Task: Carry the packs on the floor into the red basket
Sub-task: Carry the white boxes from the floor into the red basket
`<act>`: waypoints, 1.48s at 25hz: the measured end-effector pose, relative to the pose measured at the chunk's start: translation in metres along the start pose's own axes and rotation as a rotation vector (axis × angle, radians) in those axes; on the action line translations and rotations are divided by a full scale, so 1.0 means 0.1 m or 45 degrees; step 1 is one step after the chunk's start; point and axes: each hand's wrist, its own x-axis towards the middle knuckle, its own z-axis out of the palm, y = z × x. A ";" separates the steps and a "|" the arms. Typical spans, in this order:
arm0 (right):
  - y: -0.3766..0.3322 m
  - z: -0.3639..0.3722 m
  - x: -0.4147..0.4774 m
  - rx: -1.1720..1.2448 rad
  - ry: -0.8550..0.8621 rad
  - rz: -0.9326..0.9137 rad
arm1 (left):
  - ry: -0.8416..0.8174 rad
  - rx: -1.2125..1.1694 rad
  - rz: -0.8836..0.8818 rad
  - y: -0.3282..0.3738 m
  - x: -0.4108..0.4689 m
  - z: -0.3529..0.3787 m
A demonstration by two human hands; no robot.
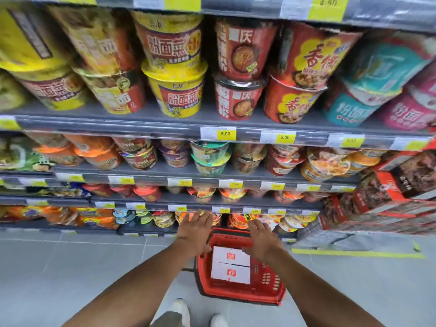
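Hands: left hand [195, 230] and right hand [262, 239] hovered above basket [238, 295], fingers apart, empty.
Risk: rim knocked, basket might tip.

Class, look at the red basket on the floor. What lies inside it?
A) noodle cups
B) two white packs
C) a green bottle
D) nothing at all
B: two white packs, each with a small red mark, lie side by side in the basket.
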 end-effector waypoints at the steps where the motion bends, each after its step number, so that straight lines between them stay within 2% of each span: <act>1: -0.06 -0.08 0.04 -0.015 0.012 -0.041 | 0.013 -0.026 -0.040 -0.05 -0.06 -0.03; 9: -0.87 -0.40 0.12 -0.205 0.034 -0.517 | 0.041 -0.171 -0.492 -0.41 -0.94 0.08; 19: -2.62 -0.38 -0.16 -0.400 0.006 -1.001 | 0.203 -0.395 -0.954 -1.09 -2.44 0.58; 28: -4.57 0.47 -0.82 -0.540 -0.098 -1.291 | 0.183 -0.546 -1.318 -1.85 -4.10 1.66; 37: -6.50 1.33 -1.68 -0.561 -0.120 -1.517 | 0.158 -0.649 -1.566 -2.64 -5.82 2.60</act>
